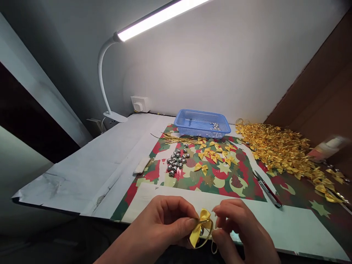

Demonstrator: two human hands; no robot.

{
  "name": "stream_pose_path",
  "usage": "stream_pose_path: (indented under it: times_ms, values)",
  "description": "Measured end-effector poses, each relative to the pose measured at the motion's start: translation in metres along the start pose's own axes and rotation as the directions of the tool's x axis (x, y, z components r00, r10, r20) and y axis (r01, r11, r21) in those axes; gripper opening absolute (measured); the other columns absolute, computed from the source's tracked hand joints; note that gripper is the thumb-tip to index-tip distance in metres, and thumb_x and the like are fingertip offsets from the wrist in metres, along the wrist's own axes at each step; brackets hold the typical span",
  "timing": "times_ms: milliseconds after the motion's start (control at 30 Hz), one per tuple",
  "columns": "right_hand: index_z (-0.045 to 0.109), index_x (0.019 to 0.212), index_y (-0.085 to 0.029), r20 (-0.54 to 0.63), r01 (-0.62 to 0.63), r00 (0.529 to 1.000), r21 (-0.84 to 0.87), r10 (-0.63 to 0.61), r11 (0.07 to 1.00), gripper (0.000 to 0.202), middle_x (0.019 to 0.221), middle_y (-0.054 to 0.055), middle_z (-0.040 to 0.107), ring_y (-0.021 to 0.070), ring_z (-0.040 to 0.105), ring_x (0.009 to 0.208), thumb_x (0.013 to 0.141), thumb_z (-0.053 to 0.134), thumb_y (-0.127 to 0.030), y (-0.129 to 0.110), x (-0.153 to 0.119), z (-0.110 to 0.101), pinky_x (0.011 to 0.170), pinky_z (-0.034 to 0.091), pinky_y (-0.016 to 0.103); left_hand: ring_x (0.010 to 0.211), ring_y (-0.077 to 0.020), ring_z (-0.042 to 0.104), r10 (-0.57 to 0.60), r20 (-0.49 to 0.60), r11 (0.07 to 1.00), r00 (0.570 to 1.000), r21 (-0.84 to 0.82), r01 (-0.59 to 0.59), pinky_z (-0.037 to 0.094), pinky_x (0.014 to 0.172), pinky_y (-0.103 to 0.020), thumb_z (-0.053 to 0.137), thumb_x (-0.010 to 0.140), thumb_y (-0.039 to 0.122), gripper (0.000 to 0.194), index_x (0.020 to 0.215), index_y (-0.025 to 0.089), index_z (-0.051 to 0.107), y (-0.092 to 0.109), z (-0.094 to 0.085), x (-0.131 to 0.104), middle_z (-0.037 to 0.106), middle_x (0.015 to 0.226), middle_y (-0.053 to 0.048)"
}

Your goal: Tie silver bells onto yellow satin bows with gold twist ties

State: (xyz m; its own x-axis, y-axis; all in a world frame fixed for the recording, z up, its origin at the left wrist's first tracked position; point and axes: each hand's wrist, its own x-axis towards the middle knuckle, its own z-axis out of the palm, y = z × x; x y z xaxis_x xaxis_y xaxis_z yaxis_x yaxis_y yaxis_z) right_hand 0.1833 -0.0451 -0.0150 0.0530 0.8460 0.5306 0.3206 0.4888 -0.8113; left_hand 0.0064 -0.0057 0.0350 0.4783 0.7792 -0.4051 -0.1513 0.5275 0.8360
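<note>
My left hand pinches a yellow satin bow between thumb and forefinger, low in the view in front of the table edge. A gold cord runs across the bow's middle and curves into a loop on its right. Part of a small silver ball shows behind the bow. My right hand is close beside the loop, fingers curled, thumb and forefinger apart. A thin strand hangs below its thumb; whether other fingers touch it, I cannot tell.
Silver balls, loose bows and gold cords lie on patterned paper. Behind them stands a blue basket. Tweezers lie right, near a large heap of bows. A lamp stands at back left.
</note>
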Motion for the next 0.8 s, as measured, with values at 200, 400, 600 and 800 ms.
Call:
stream_pose_path:
  times_ms: [200,400,600,800]
  values:
    - [0.062,0.083,-0.023,0.117,-0.086,0.990,0.087,0.075,0.993,0.012,0.080,-0.001,0.051,0.0101,0.050,0.058,0.093,0.058,-0.026,0.006,0.004,0.004,0.051,0.042,0.021,0.059,-0.0096,0.059,-0.023,0.021,1.000,1.000,0.010,0.023,0.047,0.060,-0.020,0.086,0.071,0.032,0.021,0.074,0.014,0.077,-0.003,-0.002,0.005,0.071,0.063,0.001]
    - [0.061,0.078,-0.024,0.087,-0.189,0.980,0.178,0.176,0.966,0.019,0.079,0.000,0.053,0.0128,0.053,0.064,0.093,0.059,-0.034,0.002,0.006,0.003,0.055,0.045,0.021,0.060,-0.0101,0.060,-0.067,-0.025,0.998,0.997,0.008,0.067,0.048,0.061,-0.020,0.086,0.071,0.030,0.018,0.074,0.015,0.078,0.001,-0.001,0.001,0.072,0.065,0.000]
    - [0.056,0.072,-0.023,0.114,-0.131,0.986,0.091,0.120,0.987,0.022,0.075,-0.002,0.053,0.0112,0.049,0.060,0.093,0.058,-0.028,-0.003,0.013,-0.003,0.055,0.042,0.021,0.058,-0.0111,0.058,0.020,-0.033,0.996,0.999,0.088,-0.017,0.047,0.058,-0.021,0.085,0.070,0.031,0.018,0.073,0.015,0.078,-0.002,0.000,0.002,0.070,0.062,0.001]
    - [0.057,0.081,-0.024,0.200,-0.030,0.979,0.029,0.023,0.999,0.014,0.075,-0.004,0.056,0.0099,0.053,0.063,0.090,0.056,-0.014,-0.002,0.015,-0.005,0.058,0.042,0.020,0.072,-0.0206,0.062,0.067,-0.060,0.942,0.996,0.332,-0.043,0.049,0.068,-0.030,0.073,0.078,0.030,0.016,0.079,0.014,0.078,-0.001,0.003,-0.004,0.073,0.072,-0.004]
